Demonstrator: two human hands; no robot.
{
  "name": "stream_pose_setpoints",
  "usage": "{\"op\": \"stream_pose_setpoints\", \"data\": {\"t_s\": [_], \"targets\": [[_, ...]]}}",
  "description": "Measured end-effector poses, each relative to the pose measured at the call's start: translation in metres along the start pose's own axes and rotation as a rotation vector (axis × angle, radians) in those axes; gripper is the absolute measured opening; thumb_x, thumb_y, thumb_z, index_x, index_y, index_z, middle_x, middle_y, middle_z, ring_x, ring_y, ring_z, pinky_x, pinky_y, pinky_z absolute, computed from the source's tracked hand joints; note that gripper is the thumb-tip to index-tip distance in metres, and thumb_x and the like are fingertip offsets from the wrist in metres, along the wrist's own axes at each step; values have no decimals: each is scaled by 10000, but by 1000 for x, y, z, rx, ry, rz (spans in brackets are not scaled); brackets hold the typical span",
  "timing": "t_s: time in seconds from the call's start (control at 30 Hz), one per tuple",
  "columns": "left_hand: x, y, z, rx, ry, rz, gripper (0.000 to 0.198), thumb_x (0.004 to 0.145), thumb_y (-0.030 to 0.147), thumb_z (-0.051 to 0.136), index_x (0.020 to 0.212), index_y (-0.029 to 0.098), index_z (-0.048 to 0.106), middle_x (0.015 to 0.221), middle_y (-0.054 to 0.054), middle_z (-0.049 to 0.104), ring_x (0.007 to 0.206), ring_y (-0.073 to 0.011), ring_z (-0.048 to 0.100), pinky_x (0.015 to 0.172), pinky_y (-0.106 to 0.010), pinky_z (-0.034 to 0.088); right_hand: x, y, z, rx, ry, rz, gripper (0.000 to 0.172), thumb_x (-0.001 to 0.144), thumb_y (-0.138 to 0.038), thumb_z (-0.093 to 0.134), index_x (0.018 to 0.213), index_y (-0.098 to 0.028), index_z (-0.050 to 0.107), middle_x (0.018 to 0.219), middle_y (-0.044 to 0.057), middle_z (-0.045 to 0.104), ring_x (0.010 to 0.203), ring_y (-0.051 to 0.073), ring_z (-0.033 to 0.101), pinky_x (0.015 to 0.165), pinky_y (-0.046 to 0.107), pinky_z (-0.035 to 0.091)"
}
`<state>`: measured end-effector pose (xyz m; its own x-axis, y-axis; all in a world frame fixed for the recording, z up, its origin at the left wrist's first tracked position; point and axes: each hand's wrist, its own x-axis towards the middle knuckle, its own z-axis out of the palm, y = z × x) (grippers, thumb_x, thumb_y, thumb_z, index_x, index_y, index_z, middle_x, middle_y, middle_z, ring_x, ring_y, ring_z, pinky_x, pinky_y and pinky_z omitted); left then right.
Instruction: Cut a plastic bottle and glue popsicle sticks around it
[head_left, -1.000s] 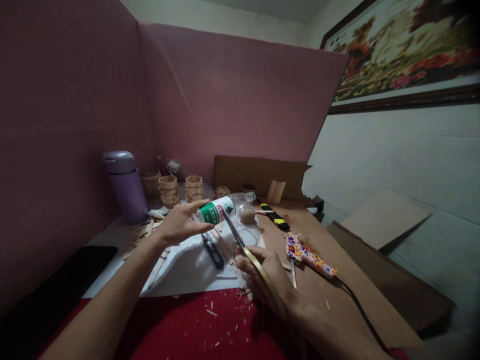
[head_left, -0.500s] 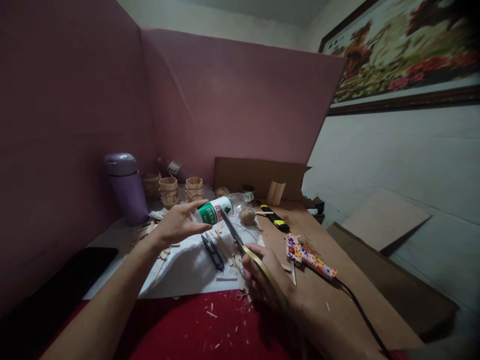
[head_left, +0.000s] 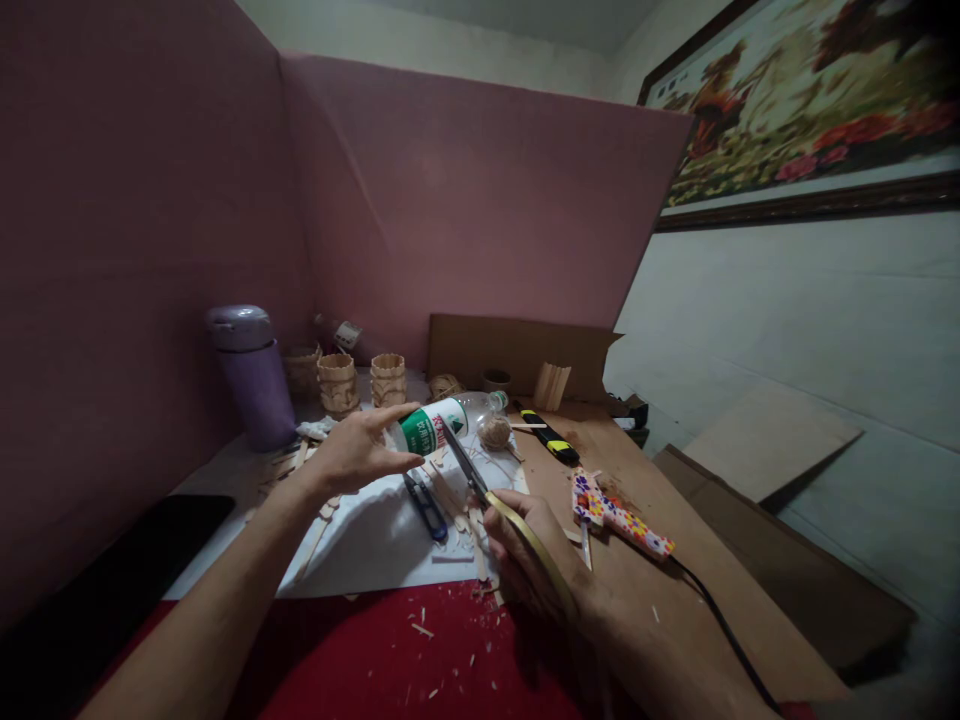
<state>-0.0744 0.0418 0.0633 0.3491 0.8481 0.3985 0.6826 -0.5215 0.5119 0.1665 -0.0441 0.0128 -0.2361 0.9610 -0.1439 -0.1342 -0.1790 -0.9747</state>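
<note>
A clear plastic bottle (head_left: 442, 424) with a green and white label lies tilted in my left hand (head_left: 364, 448), whose thumb and fingers grip its base end. Its capped neck points to the right and away from me. My right hand (head_left: 529, 550) is closed round the gold handles of a pair of scissors (head_left: 499, 505). The dark blades point up and left, their tips over the bottle's label; whether they touch it I cannot tell. Below the bottle, blue thread snips (head_left: 426, 508) lie on white paper among wooden craft sticks (head_left: 450, 490).
A ball of twine (head_left: 494, 432), a yellow and black utility knife (head_left: 551, 437) and a flowered glue gun (head_left: 619, 515) with a cord lie to the right. Behind stand small wooden-stick cups (head_left: 388, 380); a purple flask (head_left: 255, 380) and a black slab (head_left: 150, 560) are at left.
The bottle has tipped slightly, with its neck a little lower. Both hands keep their grips and have hardly moved.
</note>
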Motion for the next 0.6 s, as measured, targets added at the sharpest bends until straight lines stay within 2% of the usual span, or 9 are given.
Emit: {"op": "stream_pose_setpoints", "data": {"t_s": [0.1, 0.23, 0.47, 0.6], "targets": [[0, 1, 0, 0, 3, 7, 670, 694, 446, 757, 1304, 204, 626, 1203, -92, 712, 1031, -252, 670, 915, -374, 497, -2, 2, 0, -9, -21, -17, 644, 538, -666, 825, 873, -171, 586, 493, -105, 387, 383, 40, 284, 340, 169, 198], [0, 2, 1, -6, 2, 2, 674, 690, 456, 754, 1303, 204, 632, 1174, -87, 723, 1012, -253, 676, 902, -364, 503, -5, 0, 1, -8, -6, -13, 629, 500, -658, 851, 776, -182, 547, 490, -108, 359, 397, 41, 284, 359, 180, 189], [0, 1, 1, -35, 9, 20, 685, 691, 465, 755, 1308, 194, 630, 1200, -92, 713, 1038, -261, 673, 916, -378, 505, -6, 0, 1, -39, 4, -28, 566, 540, -606, 861, 747, -180, 550, 470, -108, 355, 381, 44, 305, 348, 181, 199], [-1, 1, -2, -33, 21, 31, 691, 703, 453, 755, 1325, 189, 611, 1239, -103, 697, 1078, -266, 664, 936, -387, 500, 0, 3, -1, -32, -19, -23, 581, 562, -631, 830, 824, -186, 563, 456, -114, 390, 348, 38, 291, 321, 168, 220]]}}
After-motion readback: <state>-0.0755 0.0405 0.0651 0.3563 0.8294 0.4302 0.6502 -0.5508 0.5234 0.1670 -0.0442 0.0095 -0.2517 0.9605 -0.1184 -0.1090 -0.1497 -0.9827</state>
